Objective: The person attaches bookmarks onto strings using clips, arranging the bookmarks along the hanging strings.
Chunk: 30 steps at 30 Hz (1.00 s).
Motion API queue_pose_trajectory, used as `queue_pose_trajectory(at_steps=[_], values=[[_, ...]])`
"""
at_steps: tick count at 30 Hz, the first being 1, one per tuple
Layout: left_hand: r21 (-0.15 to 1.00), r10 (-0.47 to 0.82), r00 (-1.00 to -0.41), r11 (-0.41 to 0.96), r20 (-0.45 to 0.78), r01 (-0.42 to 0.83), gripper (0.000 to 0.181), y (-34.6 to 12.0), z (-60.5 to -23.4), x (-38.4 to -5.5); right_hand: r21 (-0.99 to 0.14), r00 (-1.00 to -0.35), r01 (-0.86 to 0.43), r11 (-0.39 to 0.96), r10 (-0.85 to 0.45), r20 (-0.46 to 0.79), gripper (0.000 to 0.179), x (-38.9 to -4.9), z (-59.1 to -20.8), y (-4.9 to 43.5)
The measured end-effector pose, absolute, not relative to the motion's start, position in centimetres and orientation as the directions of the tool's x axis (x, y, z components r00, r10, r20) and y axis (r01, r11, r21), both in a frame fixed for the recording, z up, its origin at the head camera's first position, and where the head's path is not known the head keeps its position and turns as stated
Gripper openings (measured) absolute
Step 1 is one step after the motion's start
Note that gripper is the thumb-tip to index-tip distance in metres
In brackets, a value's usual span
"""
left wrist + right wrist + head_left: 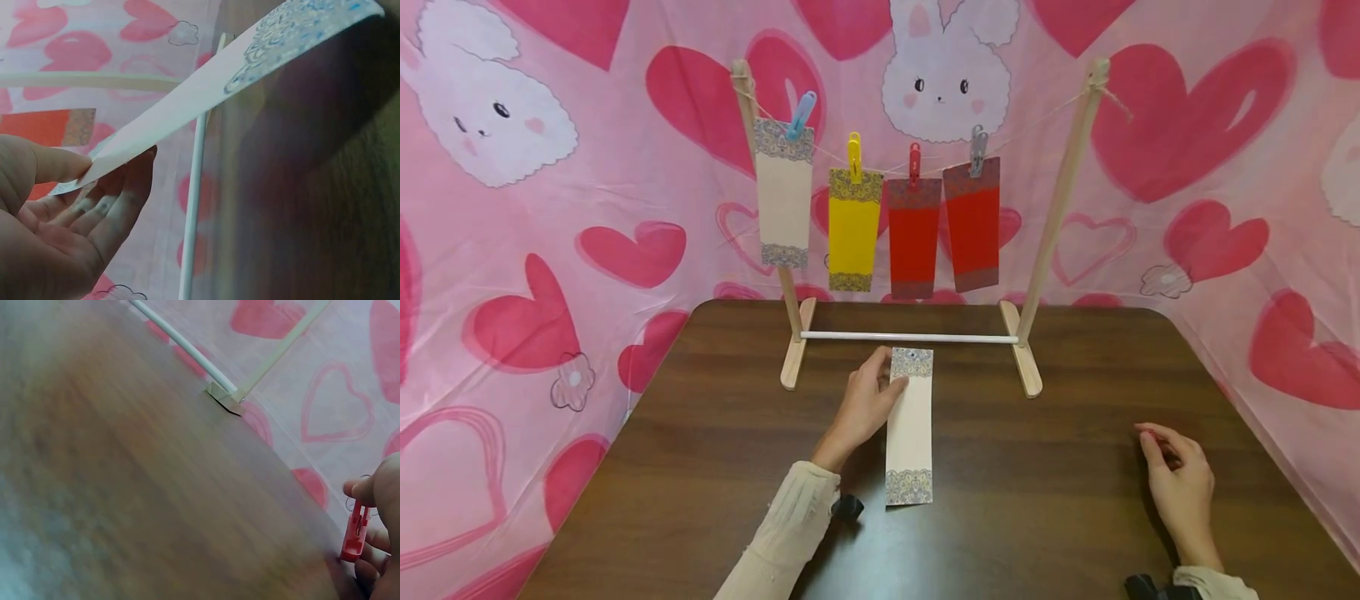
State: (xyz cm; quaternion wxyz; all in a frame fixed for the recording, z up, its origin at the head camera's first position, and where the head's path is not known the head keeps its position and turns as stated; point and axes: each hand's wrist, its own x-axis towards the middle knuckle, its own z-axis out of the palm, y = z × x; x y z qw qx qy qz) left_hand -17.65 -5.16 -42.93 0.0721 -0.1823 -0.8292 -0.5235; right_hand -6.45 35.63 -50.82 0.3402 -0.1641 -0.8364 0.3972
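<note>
My left hand [871, 396] pinches the far end of a cream paper card [910, 425] with lace-patterned ends, the thumb on its face. In the left wrist view the card [181, 106] slants up from the fingers [128, 194], with its patterned end over the table. At the right side of the table, my right hand [1182, 479] holds a small red clothespin [355, 534] between thumb and fingers. The head view shows only a trace of that clothespin; most of it is hidden by the hand.
A wooden drying rack with a white crossbar [910, 337] stands at the table's back. From its string hang a cream card [784, 196], a yellow card [853, 233] and two red cards [913, 242], each under a clothespin. A pink heart-patterned cloth [625, 192] hangs behind.
</note>
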Motion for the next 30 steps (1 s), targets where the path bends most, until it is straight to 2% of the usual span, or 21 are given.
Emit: queue_pose_trajectory(at_steps=[9, 16, 23, 30], values=[[0.868, 0.226, -0.916, 0.307, 0.332, 0.39, 0.022, -4.4, -42.1, -17.7, -0.816, -0.676, -0.02, 0.578, 0.593, 0.437, 0.017, -6.4, -50.4, 35.6], [0.882, 0.239, -0.91, 0.256, 0.338, 0.395, 0.024, -4.0, -41.1, -16.7, -0.803, -0.677, -0.11, 0.585, 0.547, 0.492, 0.02, -6.2, -49.3, 34.5], [0.824, 0.264, -0.849, 0.233, 0.458, 0.517, 0.024, -2.3, -38.6, -16.5, -0.748, -0.738, -0.164, 0.643, 0.423, 0.525, 0.04, -6.2, -45.8, 33.8], [0.778, 0.289, -0.785, 0.169, 0.549, 0.606, 0.024, -0.7, -35.5, -17.4, -0.604, -0.75, -0.284, 0.745, 0.22, 0.624, 0.043, -6.4, -41.9, 34.6]])
